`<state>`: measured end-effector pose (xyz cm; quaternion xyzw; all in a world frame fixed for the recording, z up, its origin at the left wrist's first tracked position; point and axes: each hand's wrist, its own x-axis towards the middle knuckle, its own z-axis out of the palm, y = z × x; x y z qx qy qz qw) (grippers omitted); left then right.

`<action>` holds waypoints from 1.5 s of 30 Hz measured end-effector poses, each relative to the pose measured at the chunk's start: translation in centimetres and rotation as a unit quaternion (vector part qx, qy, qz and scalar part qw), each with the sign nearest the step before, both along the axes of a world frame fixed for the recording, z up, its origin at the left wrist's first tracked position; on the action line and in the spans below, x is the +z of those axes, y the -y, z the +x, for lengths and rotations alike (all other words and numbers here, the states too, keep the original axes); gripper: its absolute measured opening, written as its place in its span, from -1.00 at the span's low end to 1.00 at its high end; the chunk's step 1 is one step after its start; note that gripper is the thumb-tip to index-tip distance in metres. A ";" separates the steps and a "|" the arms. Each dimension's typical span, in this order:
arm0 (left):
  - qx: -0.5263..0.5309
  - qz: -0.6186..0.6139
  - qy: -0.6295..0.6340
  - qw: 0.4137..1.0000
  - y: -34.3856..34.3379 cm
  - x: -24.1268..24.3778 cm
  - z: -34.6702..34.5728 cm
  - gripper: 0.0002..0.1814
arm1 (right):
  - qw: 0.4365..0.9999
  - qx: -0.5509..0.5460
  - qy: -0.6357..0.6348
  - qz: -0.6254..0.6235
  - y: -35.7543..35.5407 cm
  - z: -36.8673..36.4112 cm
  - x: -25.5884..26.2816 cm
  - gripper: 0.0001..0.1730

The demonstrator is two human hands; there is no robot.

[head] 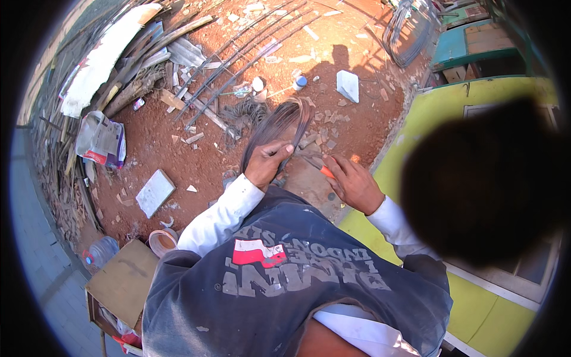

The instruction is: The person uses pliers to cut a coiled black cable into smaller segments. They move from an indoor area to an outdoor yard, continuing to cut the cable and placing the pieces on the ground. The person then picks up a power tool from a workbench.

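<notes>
My left hand (267, 164) is closed around a bent bundle of thin dark wire (273, 125), the thumb laid along it. The bundle's strands loop up and away from me, with a coppery shine at the top of the bend. In my right hand (357, 184) is a pair of pliers or pincers with orange grips (328, 172). Their metal jaws point left towards the wire, near my left thumb; whether they touch it I cannot tell. Both hands are just in front of my dark, printed shirt (285, 223).
Tied steel rebar (241, 58) lies ahead on red soil, beside a tangle of wire (244, 111). Scrap wood (138, 87) is heaped at left. Two pale blocks (155, 193) (347, 86) rest on the ground. A yellow-green wall (428, 120) borders the right; a wooden box (122, 281) stands lower left.
</notes>
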<state>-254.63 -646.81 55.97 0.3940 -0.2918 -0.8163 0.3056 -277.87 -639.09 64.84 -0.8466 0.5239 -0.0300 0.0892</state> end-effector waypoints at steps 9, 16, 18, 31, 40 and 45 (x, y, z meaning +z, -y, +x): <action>0.024 0.000 -0.020 1.000 0.4 0.6 -0.4 -0.69 | 0.998 0.001 -0.017 -0.058 0.9 -0.1 -0.7 -0.72; 0.018 -0.013 -0.023 0.999 0.5 1.1 -0.5 -0.70 | 1.000 -0.003 0.009 -0.026 1.2 -0.3 -0.4 -0.71; 0.011 -0.015 -0.022 1.000 0.5 1.1 -0.5 -0.71 | 0.999 -0.016 0.031 -0.005 1.1 -0.4 -0.4 -0.67; -0.022 -0.256 0.046 0.965 1.5 -1.1 -0.3 -0.72 | 0.938 -0.109 0.180 0.275 1.2 -0.7 -0.7 -0.73; -0.109 -0.232 0.043 0.966 2.3 -0.2 0.9 -0.68 | 0.684 -0.219 0.428 0.549 1.1 -0.3 -0.3 -0.69; -0.080 -0.271 0.036 0.959 2.7 -3.0 0.8 -0.68 | 0.680 -0.212 0.411 0.569 2.3 0.2 0.5 -0.68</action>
